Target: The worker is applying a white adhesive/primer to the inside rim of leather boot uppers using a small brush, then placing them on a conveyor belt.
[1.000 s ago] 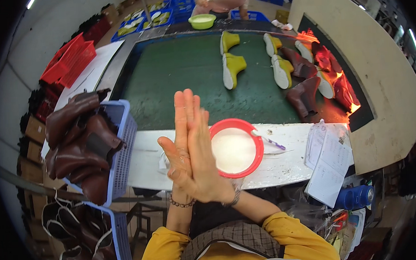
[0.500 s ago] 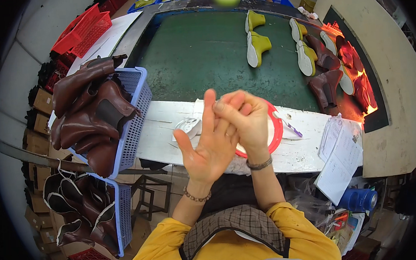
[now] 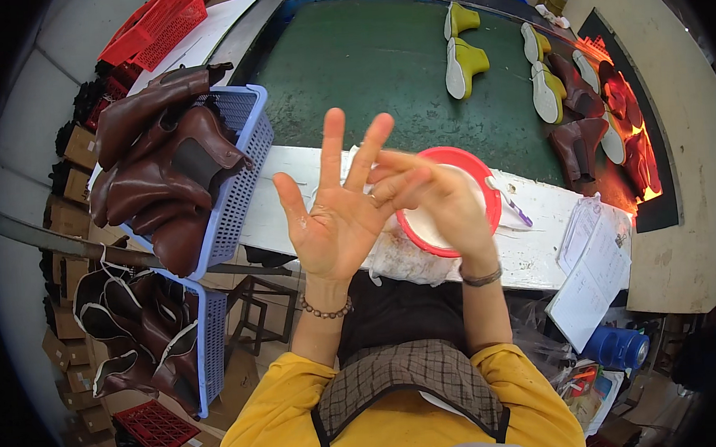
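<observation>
My left hand (image 3: 338, 224) is held palm up over the near edge of the white board, thumb and first fingers spread, with whitish smears by the thumb. My right hand (image 3: 450, 206) crosses its outer fingers and touches them; motion smears its fingers, so its grip is unclear. No tool or shoe shows in either hand. Below and behind the right hand stands a red bowl (image 3: 492, 180) of white liquid. A purple-handled brush (image 3: 519, 212) lies at the bowl's right side. Whitish, stained cloth (image 3: 404, 257) hangs at the board's front edge.
A green conveyor belt (image 3: 350, 70) carries yellow-green shoe forms (image 3: 467, 65) and brown boots (image 3: 577, 147) beside a glowing heater opening (image 3: 647, 172). Blue baskets (image 3: 246, 177) of brown boots stand left. Papers (image 3: 592, 280) lie on the board's right end.
The right hand has shifted right and down from pinching the left fingers. The left hand's fingers have spread wider. My view has shifted slightly, and more of the red bowl shows.
</observation>
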